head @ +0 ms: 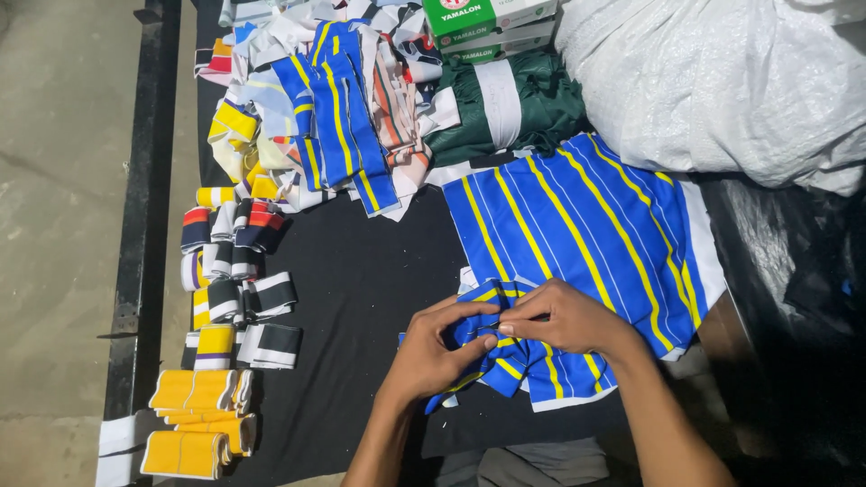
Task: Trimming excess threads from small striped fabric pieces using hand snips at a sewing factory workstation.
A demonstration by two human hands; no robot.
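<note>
Your 2 bare forearms rise from the bottom edge and angle inward until the hands meet. Your left hand (442,352) is curled, thumb tucked toward the fingertips in a pinch. Your right hand (564,317) lies palm down, fingers pointing left, tips touching the left hand's.

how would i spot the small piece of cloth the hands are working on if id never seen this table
Start at the black table and find the big blue sheet with yellow stripes on its right half. At that sheet's near corner, the left hand and right hand pinch a small folded piece of the same cloth. Unlike the flat sheet, it is bunched and white-edged.
</note>
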